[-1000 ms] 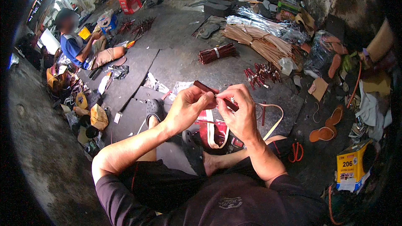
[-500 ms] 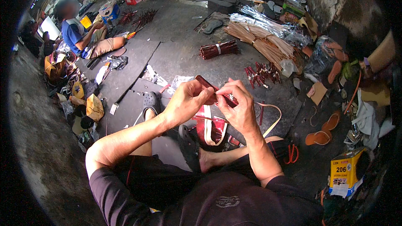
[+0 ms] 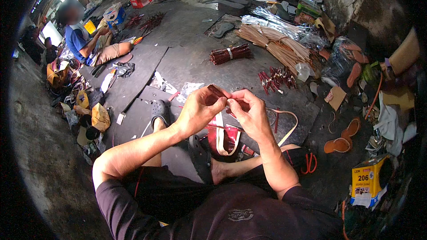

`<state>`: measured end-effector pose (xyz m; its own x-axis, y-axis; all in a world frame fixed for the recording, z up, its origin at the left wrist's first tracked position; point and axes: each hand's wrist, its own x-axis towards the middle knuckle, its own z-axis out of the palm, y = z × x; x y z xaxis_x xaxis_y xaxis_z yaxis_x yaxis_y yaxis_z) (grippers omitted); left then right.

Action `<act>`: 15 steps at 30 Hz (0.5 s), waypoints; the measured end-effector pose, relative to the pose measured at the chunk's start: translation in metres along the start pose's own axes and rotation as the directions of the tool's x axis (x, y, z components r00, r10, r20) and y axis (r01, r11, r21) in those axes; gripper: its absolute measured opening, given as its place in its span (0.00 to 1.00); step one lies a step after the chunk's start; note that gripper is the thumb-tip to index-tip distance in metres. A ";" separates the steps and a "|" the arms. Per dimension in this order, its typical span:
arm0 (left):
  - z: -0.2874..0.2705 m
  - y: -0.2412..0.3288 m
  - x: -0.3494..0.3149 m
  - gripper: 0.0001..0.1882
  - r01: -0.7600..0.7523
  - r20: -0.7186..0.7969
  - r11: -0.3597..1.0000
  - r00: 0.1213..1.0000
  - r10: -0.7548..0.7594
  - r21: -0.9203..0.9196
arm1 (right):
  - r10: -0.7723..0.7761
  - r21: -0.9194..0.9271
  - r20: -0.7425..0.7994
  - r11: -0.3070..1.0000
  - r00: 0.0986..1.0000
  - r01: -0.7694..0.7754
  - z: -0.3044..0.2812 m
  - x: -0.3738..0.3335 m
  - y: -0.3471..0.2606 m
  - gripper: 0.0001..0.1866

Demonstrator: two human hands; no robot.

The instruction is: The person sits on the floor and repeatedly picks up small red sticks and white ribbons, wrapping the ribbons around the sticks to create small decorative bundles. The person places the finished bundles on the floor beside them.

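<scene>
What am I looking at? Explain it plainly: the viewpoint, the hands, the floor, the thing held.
No machine here: these are a person's bare hands. A wide fisheye camera on that person's head looks down, so straight edges bend. The left hand and right hand together hold a dark red strip, partly hiding it. On the dark floor ahead lie a banded reddish bundle, a loose pile of short red pieces and a bundle of tan strips. Another person sits at the upper left.

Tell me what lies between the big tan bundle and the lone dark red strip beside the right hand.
In the head view, a loose cluster of small dark red pieces lies between the tan bundle and the lone dark red strip.
</scene>
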<state>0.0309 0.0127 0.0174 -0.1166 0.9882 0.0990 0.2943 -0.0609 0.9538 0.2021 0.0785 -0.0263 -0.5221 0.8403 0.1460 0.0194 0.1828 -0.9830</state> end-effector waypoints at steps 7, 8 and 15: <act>0.001 0.001 0.000 0.08 -0.138 -0.014 0.917 0.988 0.155 0.374 | -0.027 0.087 0.026 0.996 0.999 0.025 0.006 -0.004 -0.003 0.11; 0.001 0.004 -0.002 0.07 -0.089 -0.033 0.926 0.994 0.109 0.368 | -0.035 0.079 0.050 0.996 0.998 0.031 0.007 -0.004 0.002 0.09; 0.006 0.001 -0.004 0.07 -0.079 -0.030 0.931 0.995 0.095 0.357 | -0.197 -0.142 -0.028 0.971 0.980 0.191 0.011 -0.009 0.003 0.05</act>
<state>0.0377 0.0096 0.0166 -0.1160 0.9733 0.1979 0.6221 -0.0841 0.7784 0.1972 0.0658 -0.0322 -0.4920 0.8017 0.3394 0.0406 0.4106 -0.9109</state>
